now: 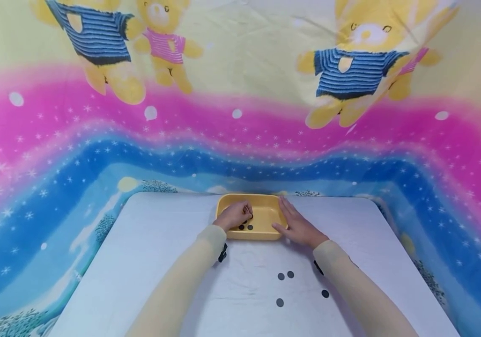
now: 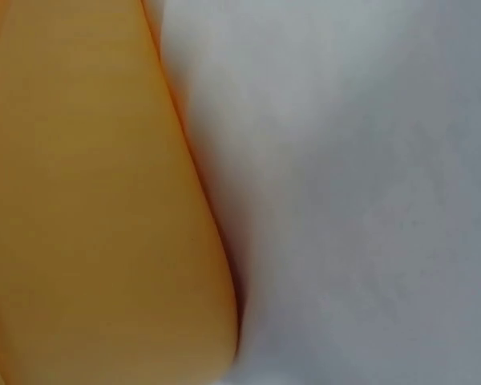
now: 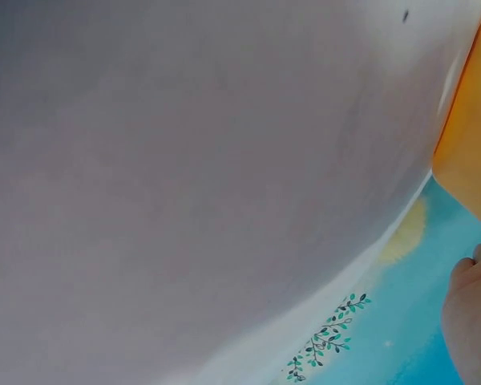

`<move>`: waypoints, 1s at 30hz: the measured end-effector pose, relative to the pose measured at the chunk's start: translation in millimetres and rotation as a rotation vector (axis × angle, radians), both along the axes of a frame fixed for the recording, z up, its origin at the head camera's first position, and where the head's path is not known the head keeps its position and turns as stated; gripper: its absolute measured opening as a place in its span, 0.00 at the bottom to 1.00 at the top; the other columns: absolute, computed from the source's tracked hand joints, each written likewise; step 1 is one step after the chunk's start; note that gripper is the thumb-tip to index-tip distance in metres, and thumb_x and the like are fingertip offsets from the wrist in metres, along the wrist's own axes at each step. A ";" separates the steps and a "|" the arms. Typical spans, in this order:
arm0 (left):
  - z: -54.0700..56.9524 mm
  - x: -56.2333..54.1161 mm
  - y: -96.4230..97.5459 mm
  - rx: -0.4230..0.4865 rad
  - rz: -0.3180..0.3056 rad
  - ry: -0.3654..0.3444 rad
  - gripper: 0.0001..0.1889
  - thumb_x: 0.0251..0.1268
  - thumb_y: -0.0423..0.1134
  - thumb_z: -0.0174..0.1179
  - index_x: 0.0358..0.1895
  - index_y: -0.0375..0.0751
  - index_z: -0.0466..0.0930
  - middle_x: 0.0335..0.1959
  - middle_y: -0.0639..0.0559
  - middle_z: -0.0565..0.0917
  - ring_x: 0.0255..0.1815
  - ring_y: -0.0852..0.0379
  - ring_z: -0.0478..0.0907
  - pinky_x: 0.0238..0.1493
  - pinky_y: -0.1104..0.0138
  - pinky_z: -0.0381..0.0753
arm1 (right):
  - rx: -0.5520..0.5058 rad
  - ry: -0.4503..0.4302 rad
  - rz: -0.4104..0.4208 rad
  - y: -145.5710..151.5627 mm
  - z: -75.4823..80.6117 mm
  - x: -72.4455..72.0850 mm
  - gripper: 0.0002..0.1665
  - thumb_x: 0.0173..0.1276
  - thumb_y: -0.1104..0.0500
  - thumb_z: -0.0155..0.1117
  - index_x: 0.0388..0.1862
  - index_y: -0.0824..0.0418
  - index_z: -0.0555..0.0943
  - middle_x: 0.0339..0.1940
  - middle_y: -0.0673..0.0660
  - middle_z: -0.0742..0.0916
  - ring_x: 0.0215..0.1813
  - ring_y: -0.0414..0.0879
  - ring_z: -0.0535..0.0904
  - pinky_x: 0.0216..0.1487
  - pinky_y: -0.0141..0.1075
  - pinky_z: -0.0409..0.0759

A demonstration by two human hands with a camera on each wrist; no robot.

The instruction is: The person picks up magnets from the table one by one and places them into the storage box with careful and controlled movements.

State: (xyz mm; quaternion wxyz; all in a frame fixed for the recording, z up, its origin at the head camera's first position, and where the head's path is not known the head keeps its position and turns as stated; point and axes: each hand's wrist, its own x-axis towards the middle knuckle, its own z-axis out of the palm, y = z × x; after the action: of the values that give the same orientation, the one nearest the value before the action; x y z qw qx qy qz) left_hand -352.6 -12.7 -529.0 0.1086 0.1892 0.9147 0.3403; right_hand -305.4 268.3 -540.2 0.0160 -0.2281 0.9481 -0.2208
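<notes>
A yellow rectangular tray (image 1: 267,216) stands at the far edge of the white table. Inside its left half, my left hand (image 1: 233,216) reaches over the rim, thumb and fingers pinching a small dark disc (image 1: 250,216). Close below those fingertips, more dark discs (image 1: 250,227) lie on the tray floor. My right hand (image 1: 301,228) rests along the tray's right end with its fingers straight and thumb over the near corner. In the right wrist view, part of the right hand (image 3: 474,313) shows beside the tray wall (image 3: 469,128). The left wrist view holds only the tray's outer side (image 2: 96,200) and tablecloth.
Several loose dark discs lie on the near part of the white table (image 1: 240,290), among them one disc (image 1: 280,303) in front and another disc (image 1: 325,294) beside the right forearm. A printed cloth (image 1: 240,140) with bears hangs behind and around the table.
</notes>
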 end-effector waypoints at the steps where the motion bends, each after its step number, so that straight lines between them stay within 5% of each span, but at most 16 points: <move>1: -0.4 0.1 0.2 -0.006 -0.002 -0.001 0.03 0.84 0.39 0.60 0.50 0.47 0.81 0.41 0.54 0.83 0.38 0.56 0.78 0.44 0.60 0.81 | -0.004 -0.004 0.000 -0.3 0.2 0.2 0.60 0.81 0.27 0.51 0.91 0.59 0.38 0.92 0.53 0.40 0.91 0.58 0.40 0.86 0.62 0.52; 30: -7.8 -3.4 2.3 -0.093 0.011 0.032 0.02 0.82 0.40 0.62 0.48 0.48 0.81 0.38 0.56 0.82 0.37 0.56 0.78 0.44 0.60 0.81 | 0.003 -0.005 -0.004 -0.4 0.4 0.2 0.60 0.82 0.27 0.50 0.91 0.57 0.37 0.92 0.50 0.38 0.91 0.55 0.38 0.87 0.59 0.52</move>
State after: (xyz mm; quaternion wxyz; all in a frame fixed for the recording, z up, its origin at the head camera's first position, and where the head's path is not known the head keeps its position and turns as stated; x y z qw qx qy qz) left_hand -356.0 -10.3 -536.8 0.1009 0.1842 0.9322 0.2949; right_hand -305.2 267.8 -539.8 0.0181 -0.2255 0.9489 -0.2199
